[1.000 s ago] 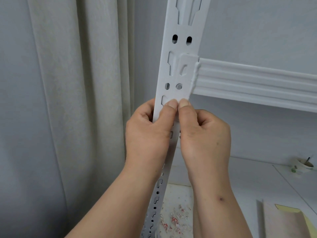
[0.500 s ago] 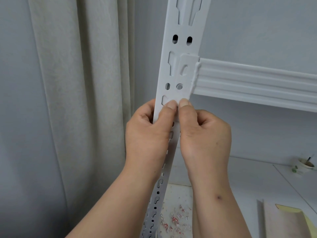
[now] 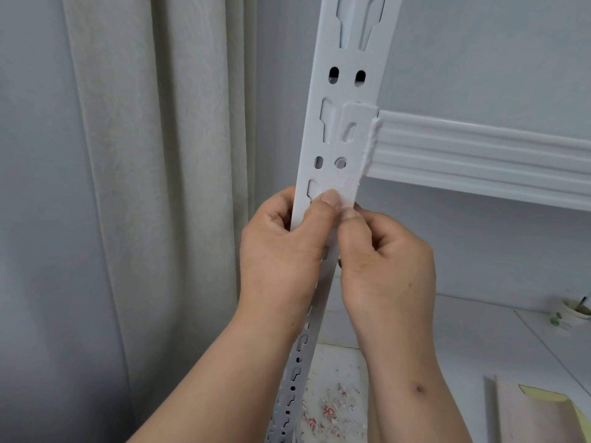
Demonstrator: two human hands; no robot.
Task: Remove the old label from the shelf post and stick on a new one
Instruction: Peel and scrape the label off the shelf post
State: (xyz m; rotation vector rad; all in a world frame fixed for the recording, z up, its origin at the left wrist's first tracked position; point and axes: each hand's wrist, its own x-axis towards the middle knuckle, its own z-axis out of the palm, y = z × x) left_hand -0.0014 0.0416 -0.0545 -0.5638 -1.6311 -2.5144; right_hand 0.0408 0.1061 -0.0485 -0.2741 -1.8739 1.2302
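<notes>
The shelf post (image 3: 343,91) ran from the top centre of the frame down toward the bottom centre, passing between the two hands at mid-frame. The left hand (image 3: 281,254) wrapped around the post's left edge, its thumb pressed flat on the front face just below a keyhole slot. The right hand (image 3: 383,266) sat just beside it on the post's right edge, fingers curled in and thumb tip meeting the left thumb; whether anything was pinched between them could not be told. A pale, translucent patch, possibly the label (image 3: 347,199), lay on the post face right at the thumb tips, though it was too faint to be sure. The post was white metal, punched with oval holes and keyhole slots, and a white ribbed shelf beam (image 3: 479,161) hooked into it at the upper right. Both forearms rose from the bottom of the frame. Red and white scraps (image 3: 332,410) lay scattered on the surface at the bottom centre.
</notes>
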